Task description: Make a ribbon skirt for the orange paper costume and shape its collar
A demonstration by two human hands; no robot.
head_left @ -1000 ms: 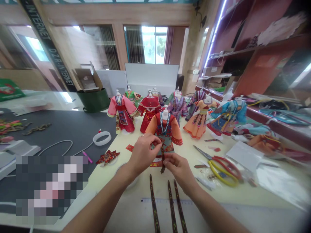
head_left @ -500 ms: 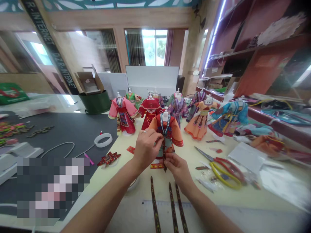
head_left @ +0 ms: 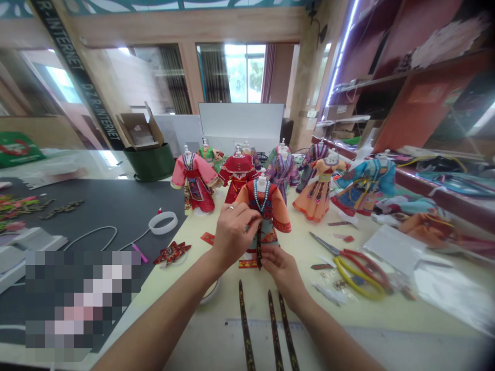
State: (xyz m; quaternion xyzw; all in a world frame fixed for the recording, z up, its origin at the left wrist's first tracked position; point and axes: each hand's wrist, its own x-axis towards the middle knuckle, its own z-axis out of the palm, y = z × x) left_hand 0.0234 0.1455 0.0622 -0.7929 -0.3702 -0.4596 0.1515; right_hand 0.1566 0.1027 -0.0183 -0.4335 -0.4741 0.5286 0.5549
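Note:
A small mannequin wears an orange and red costume (head_left: 270,208) on the cream table (head_left: 386,309) right in front of me. My left hand (head_left: 232,232) pinches the top of a dark patterned strip (head_left: 259,252) against the costume's waist. My right hand (head_left: 284,270) grips the strip's lower end just below. The strip hangs down the front of the skirt.
Three more dark strips (head_left: 270,335) lie near the table's front edge. Yellow and red scissors (head_left: 356,268) lie to the right. Several dressed mannequins (head_left: 197,180) stand behind. A white tape ring (head_left: 163,222) and a cable rest on the dark mat (head_left: 77,211) at left.
Both hands have lifted slightly with the strip and pressed it closer to the costume's waist. The view has shifted a little.

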